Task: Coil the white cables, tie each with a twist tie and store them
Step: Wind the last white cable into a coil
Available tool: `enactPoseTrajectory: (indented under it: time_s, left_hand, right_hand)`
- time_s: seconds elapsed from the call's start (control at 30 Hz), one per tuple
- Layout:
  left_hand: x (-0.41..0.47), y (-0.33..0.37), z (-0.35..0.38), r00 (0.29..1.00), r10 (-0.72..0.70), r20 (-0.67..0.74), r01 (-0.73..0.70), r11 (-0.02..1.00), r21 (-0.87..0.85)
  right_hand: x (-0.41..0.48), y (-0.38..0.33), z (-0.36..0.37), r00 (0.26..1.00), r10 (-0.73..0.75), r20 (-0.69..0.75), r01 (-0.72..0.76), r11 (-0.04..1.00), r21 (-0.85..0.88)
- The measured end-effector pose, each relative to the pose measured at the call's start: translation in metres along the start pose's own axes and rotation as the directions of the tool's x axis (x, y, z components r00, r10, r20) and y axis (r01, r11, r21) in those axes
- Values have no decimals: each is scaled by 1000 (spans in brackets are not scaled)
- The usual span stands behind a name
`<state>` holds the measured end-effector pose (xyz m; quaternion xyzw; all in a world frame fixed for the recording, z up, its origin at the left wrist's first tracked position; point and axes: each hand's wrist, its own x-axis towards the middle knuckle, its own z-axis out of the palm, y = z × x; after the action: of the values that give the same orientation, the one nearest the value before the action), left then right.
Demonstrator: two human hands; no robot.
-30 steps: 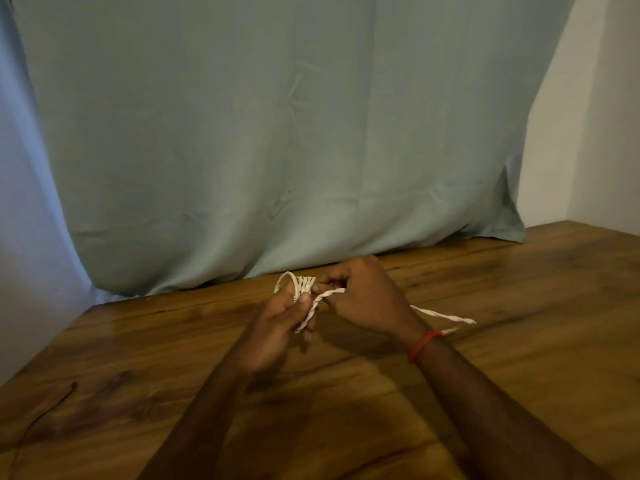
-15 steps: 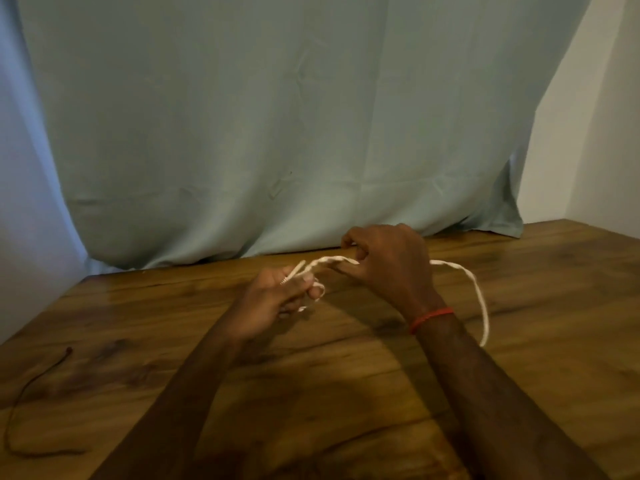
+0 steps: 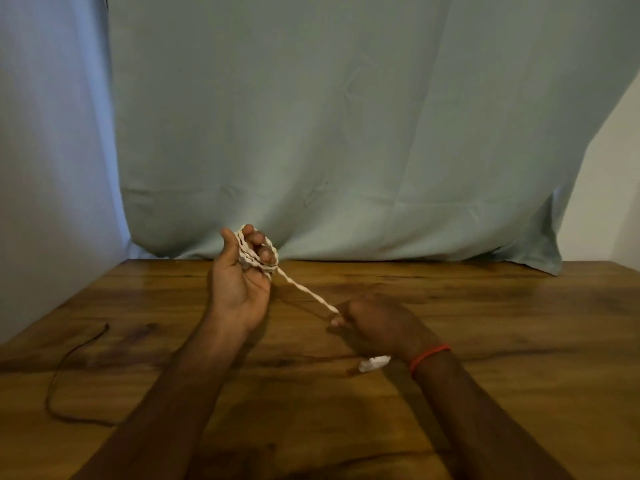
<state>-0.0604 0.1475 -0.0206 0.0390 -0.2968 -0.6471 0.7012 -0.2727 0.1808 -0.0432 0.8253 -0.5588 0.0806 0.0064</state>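
A white twisted cable (image 3: 300, 287) is wound in several loops around the curled fingers of my left hand (image 3: 242, 271), which is raised palm-up above the wooden table (image 3: 502, 323). From those loops a taut strand runs down and right to my right hand (image 3: 377, 329), which pinches it low over the table. The cable's white end (image 3: 373, 363) sticks out below my right wrist, beside a red band (image 3: 429, 356).
A thin dark cord (image 3: 69, 372) lies curved on the table at the left. A pale blue-green cloth (image 3: 329, 133) hangs behind the table's back edge. White wall shows at the right.
My left hand has risen and turned palm-up with the loops around its fingers. My right hand moved down and right, pulling the strand taut; the loose loop at the right is gone.
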Motion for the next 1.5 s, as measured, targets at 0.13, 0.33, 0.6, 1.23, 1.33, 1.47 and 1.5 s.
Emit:
enactPoseTrajectory:
  time_s: [0.13,0.33,0.6,1.23,1.33,1.47,1.5]
  left_hand:
    - [-5,-8,5,993,115,7,-113,967,226]
    - [-26,-30,-1,898,-29,439,-413,287,864]
    - [-45,-46,5,865,-207,457,-290,537,792]
    - [-33,-46,4,959,-275,69,170,752,637]
    - [-29,-46,6,935,-351,62,275,820,502]
    - [-25,-45,10,923,-378,80,336,887,316]
    - [-24,-43,10,922,-379,82,347,901,261]
  right_hand:
    - [-6,-33,-4,958,-76,276,11,973,230]
    - [-29,-34,-36,923,-251,291,23,792,610]
    - [-26,-14,-44,963,-265,57,-5,192,981]
    - [2,27,-8,525,410,-746,343,700,627]
    - [-2,20,-10,640,337,-690,391,630,671]
    - [-3,3,-6,753,259,-605,466,439,768]
    - [-2,1,-5,737,272,-619,466,458,757]
